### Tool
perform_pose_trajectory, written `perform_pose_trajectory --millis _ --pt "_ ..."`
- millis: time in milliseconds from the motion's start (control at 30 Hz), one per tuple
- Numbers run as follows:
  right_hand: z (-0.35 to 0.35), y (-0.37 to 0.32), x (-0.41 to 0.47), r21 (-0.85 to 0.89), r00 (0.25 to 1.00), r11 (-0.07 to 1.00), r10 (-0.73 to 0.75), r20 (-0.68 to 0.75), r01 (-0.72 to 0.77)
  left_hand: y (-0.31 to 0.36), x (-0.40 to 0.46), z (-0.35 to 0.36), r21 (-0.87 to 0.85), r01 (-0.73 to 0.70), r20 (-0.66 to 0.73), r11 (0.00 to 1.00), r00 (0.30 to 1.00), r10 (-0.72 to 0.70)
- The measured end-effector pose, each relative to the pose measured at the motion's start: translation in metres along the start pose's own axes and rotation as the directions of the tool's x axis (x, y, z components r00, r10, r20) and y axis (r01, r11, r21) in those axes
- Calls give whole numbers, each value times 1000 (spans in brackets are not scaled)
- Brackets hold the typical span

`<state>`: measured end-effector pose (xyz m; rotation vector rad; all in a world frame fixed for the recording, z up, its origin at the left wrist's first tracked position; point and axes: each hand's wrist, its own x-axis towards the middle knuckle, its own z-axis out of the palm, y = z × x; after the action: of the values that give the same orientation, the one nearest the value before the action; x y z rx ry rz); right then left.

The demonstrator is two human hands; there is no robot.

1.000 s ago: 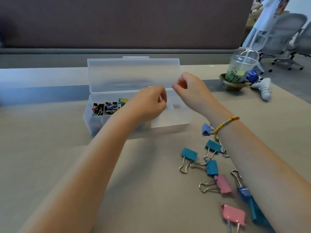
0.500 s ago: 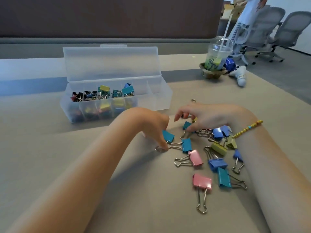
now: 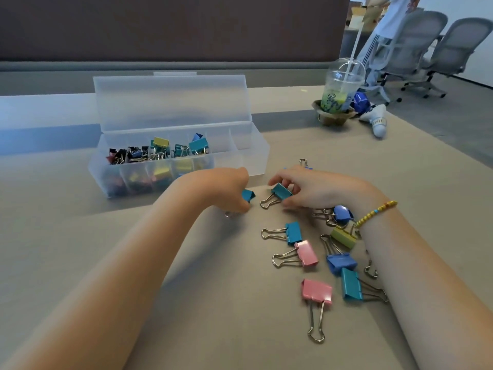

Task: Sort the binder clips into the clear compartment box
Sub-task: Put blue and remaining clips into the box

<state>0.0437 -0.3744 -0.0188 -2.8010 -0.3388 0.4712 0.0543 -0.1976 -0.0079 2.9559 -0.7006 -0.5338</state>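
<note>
Right now my left hand (image 3: 229,190) is curled down onto the beige tabletop (image 3: 186,303), its fingers pinching a teal metal binder clip (image 3: 248,195) just in front of the clear plastic compartment box (image 3: 240,161). My right hand (image 3: 314,188), a yellow beaded bracelet (image 3: 376,213) on its wrist, pinches a second teal binder clip (image 3: 281,192) whose wire handles point back toward me. The two held clips sit near each other, not touching. The box stands toward the far left of the tabletop with its lid up; its left compartments hold black, yellow and teal clips. Loose clips lie toward the near right edge beside my right forearm: a teal one (image 3: 293,233), two pink ones (image 3: 306,252) (image 3: 317,289), a blue one (image 3: 341,263), an olive one (image 3: 344,237). An iced drink cup with a straw (image 3: 341,86) stands at the far right corner.
</note>
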Motion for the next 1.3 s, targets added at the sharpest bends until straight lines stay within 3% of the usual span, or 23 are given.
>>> perform_pose_trajectory --millis 233,300,367,433,533,667,767,900,1067,1200,1300 --pt "10 -6 6 -53 996 999 -11 -93 6 -1 -4 -6 -17 -34 -19 999 999 33" --pt "9 -7 3 -25 995 1000 -3 -101 0 -6 -7 -14 -184 -66 -40 981 997 60" --pt "6 -7 0 19 994 1000 21 -109 -19 -13 -12 -25 -461 -96 -69 882 995 72" --pt "-2 -9 -4 148 991 989 22 -135 -2 -23 -17 -33 -677 -132 -138 724 989 51" --pt "-21 -18 -5 486 974 868 15 -224 98 -47 -19 -41 -796 -214 -310 566 947 -79" --pt "-41 -42 20 601 913 765 42 -406 232 -78 -14 -47 -752 -226 -481 620 830 -281" --pt "-47 -66 50 527 895 807 -5 -446 267 -92 -11 -47 -723 -215 -535 657 776 -334" --pt "-48 -90 80 345 890 898 -98 -446 272 -101 -8 -46 -700 -187 -547 689 761 -348" --pt "-48 -101 93 90 933 954 -256 -254 287 -109 -1 -39 -654 -94 -490 751 808 -326" --pt "-42 -107 91 -63 955 962 -271 -120 265 -112 1 -38 -625 -84 -493 776 813 -310" --pt "-34 -109 92 -85 961 968 -247 -124 238 -111 2 -37 -597 -87 -508 798 811 -291"
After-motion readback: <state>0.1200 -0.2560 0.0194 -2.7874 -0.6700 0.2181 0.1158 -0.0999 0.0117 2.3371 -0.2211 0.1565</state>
